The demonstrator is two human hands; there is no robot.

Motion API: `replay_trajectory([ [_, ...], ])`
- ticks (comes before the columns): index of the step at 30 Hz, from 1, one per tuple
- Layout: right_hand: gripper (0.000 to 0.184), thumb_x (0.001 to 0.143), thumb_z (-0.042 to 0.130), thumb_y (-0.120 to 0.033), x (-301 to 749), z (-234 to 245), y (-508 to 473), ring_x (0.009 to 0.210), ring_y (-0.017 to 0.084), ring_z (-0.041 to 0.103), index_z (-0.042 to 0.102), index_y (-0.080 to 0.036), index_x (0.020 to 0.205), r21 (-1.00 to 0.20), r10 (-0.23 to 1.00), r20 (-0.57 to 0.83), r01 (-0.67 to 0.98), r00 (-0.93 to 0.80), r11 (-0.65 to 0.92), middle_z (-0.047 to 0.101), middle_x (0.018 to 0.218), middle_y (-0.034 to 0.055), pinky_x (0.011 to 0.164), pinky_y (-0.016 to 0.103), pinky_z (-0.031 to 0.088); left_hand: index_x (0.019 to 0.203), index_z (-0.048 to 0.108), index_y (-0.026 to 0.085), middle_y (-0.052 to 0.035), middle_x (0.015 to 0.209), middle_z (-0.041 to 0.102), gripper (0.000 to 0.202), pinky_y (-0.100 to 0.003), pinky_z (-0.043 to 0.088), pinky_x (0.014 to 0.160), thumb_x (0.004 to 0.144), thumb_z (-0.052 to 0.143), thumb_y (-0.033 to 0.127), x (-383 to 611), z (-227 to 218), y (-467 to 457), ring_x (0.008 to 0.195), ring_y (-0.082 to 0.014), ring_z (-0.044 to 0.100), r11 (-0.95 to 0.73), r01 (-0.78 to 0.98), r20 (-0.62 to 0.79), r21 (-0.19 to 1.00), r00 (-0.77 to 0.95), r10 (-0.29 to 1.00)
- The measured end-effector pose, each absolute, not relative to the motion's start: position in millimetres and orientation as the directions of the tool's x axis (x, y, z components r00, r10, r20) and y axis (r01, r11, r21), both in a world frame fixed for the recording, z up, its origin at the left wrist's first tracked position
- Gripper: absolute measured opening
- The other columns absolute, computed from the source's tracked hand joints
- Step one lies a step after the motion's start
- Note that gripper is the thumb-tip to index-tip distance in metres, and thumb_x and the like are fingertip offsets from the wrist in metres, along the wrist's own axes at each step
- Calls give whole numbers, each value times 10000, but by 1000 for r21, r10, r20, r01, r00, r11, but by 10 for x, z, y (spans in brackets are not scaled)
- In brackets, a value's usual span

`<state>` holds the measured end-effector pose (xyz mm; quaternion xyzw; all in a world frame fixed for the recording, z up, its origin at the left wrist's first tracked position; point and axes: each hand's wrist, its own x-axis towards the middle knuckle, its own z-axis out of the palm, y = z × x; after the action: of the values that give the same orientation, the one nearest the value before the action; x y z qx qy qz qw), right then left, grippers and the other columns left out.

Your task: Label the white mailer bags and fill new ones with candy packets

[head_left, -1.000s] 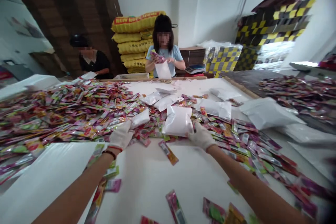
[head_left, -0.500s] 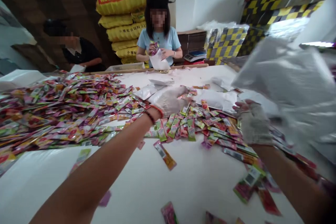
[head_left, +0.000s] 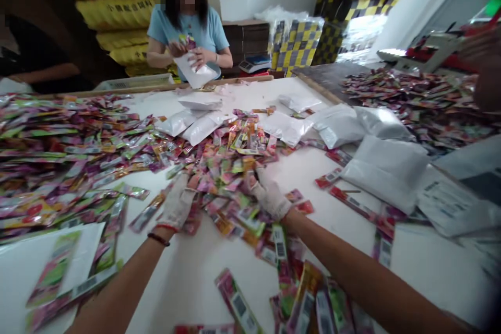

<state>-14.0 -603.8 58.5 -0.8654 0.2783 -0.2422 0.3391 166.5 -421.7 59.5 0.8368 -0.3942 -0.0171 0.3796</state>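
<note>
My left hand, in a white glove with bare fingertips, presses against the left side of a heap of small colourful stick sachets. My right hand, gloved the same way, rests on the heap's right side. Both hands look open and cupped, with the sachets between them rather than in a grip. Motion blurs the fingertips and the nearest sachets. More loose sachets lie towards me on the white tabletop. Beyond the heap are white filled pouches.
Left of me spreads a big sachet pile. Plump white packets line the right side. Across the table a person in a blue shirt holds a white pouch. Other people's arms show at both edges. Yellow sacks are stacked behind.
My view has shifted right and down. My hands have come closer together around the heap. The blurred white packet beside my right hand is out of its raised position; packets lie at the right.
</note>
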Motion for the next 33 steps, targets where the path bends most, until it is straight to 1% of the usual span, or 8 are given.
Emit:
replay_trajectory([
  [3,609,913,270,-522,-278,745,-5870,1289,221,407,286,-193,1425,-802,-515,340,-44,787,-596,453,1394,93,1087,401,312,1377,380,202,-86,1365,498,525,-407,408,1051,946,233,463,1258,870,-3986,1241,-231,479,-315,-554,195,770,675,-711],
  [6,729,857,404,-549,-1045,857,-6080,1342,265,339,269,-140,1445,-717,-547,305,-190,780,-671,356,1461,143,1112,441,264,1469,215,197,-117,1498,309,691,-473,249,1139,891,349,552,841,961,-3440,1381,-282,280,-360,-722,208,591,568,-797],
  [10,984,596,714,-451,-2249,750,-6043,1385,383,200,320,-126,1437,-389,-317,-51,-312,947,-867,211,1515,211,1104,566,189,1494,143,212,-201,1494,273,1102,-658,156,1081,631,571,746,198,705,-2681,1380,-442,171,-291,-902,50,319,323,-945],
  [13,1017,538,732,-427,-2472,545,-5590,1392,420,122,342,-131,1430,-283,-214,-146,-249,966,-926,215,1507,234,1078,645,104,1458,274,214,-209,1400,409,1054,-704,88,1048,602,586,746,-129,466,-2617,1361,-465,187,-187,-944,35,271,203,-979],
  [19,510,704,574,-295,-1127,368,-5120,1145,298,500,551,-123,1184,-532,-322,313,-115,894,-839,550,1213,188,982,472,388,1274,503,118,-187,1229,541,674,-483,360,1025,694,643,430,137,481,-3574,1162,-326,481,-74,-931,206,357,155,-966],
  [23,422,730,545,-314,-445,855,-5252,764,193,589,506,-146,1115,-860,-542,250,-73,803,-505,634,876,67,712,351,510,1249,504,133,-113,1171,584,468,-319,426,992,786,441,100,592,940,-3823,1097,-196,540,-83,-884,455,459,314,-833],
  [28,534,688,604,-283,-786,1510,-5219,812,187,580,502,-167,1199,-703,-485,342,-123,805,-700,641,935,72,715,305,473,1386,372,140,-130,1348,448,685,-364,348,1088,726,557,115,654,1523,-3394,1306,-260,377,-90,-924,552,371,298,-779],
  [33,267,677,599,-435,-1610,1431,-4708,596,201,566,679,-180,659,-222,-221,-560,-402,798,-888,626,627,70,550,305,396,1103,583,174,-99,1125,567,281,-352,469,944,831,542,231,448,1203,-2842,1099,-231,536,-212,-895,426,393,382,-820],
])
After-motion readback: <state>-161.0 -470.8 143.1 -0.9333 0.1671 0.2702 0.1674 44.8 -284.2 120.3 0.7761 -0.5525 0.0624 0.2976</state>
